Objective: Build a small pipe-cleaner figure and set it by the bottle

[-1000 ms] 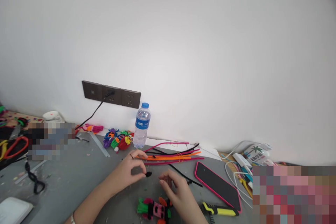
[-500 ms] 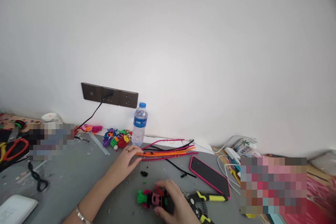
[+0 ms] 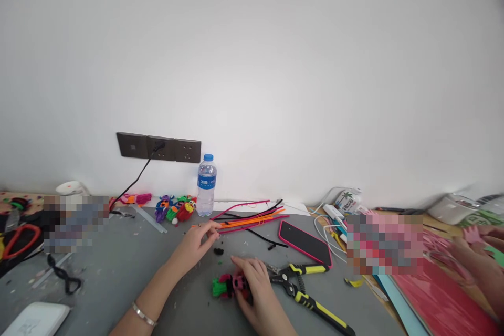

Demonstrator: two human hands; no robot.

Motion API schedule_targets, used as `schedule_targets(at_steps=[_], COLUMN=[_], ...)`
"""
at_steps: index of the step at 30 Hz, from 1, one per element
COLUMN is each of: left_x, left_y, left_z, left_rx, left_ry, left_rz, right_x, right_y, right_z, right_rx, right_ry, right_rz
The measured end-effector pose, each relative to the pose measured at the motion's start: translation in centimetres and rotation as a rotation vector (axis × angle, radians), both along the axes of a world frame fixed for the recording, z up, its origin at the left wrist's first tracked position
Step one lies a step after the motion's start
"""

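Observation:
My left hand point(image 3: 200, 237) rests over the left ends of a bunch of fuzzy pipe cleaners point(image 3: 260, 219), black, orange and dark pink. Its fingers stretch forward with the thumb apart, touching the bunch. A small pipe-cleaner doll point(image 3: 227, 285), green, pink and black, lies on the grey table mat point(image 3: 129, 273) under my right hand point(image 3: 258, 286). The fingers of that hand curl around the doll's right end and hide it. Just right of my right hand are wire strippers point(image 3: 293, 286) with yellow and black handles, spread apart. Black scraps point(image 3: 218, 251) lie between my hands.
A water bottle point(image 3: 207, 189) stands by the wall beside several colourful pipe-cleaner dolls point(image 3: 175, 209). A pink-edged phone point(image 3: 305, 242) lies at right. Orange scissors point(image 3: 23, 241) and a white box point(image 3: 37, 320) are at left. Another person's hands point(image 3: 478, 260) work at far right.
The view has turned to the right, bringing another person's hands into sight. My right hand has settled further over the doll, uncovering more of the wire strippers. My left hand stays at the pipe cleaners.

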State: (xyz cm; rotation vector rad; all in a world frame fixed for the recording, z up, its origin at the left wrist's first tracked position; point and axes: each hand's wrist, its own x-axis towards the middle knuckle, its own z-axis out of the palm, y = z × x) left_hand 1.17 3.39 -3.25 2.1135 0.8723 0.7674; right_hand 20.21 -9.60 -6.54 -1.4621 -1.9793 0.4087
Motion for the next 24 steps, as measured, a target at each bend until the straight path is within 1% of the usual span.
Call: schedule_targets(at_steps=[2,4,6,10,11,13,15,17,20,24], left_x=[0.1,0.1,0.2,0.2,0.3,0.3,0.3,0.2,-0.1,-0.4], left_y=[0.0,-0.2,-0.5,-1.3,-1.4,-1.5,-1.5,-1.4,-1.3,-0.9], left_z=[-0.1,0.0,0.1,0.2,0.2,0.4,0.7,1.0,1.3,1.0], left_rx=[-0.068,-0.209,-0.421,-0.904,-0.993,-1.112,-1.171,-1.183,-1.136,-1.098], left_ry=[-0.049,-0.118,-0.166,-0.16,-0.17,-0.217,-0.288,-0.368,-0.452,-0.471], left_rz=[-0.015,-0.052,-0.135,-0.333,-0.362,-0.404,-0.423,-0.427,-0.433,-0.415], right_x=[0.0,0.3,0.7,1.2,1.3,1.3,1.3,1.3,1.1,0.6], right_y=[0.3,0.6,1.1,2.5,2.8,3.5,4.0,4.5,5.0,5.4], right_z=[0.7,2.0,3.7,7.4,8.1,9.1,9.5,9.6,9.3,9.0], right_rx=[0.021,0.038,0.066,0.117,0.126,0.15,0.174,0.192,0.205,0.213], right_ry=[-0.022,-0.057,-0.107,-0.197,-0.214,-0.245,-0.273,-0.29,-0.29,-0.279], right_rz=[0.006,0.029,0.06,0.098,0.099,0.095,0.088,0.078,0.081,0.117])
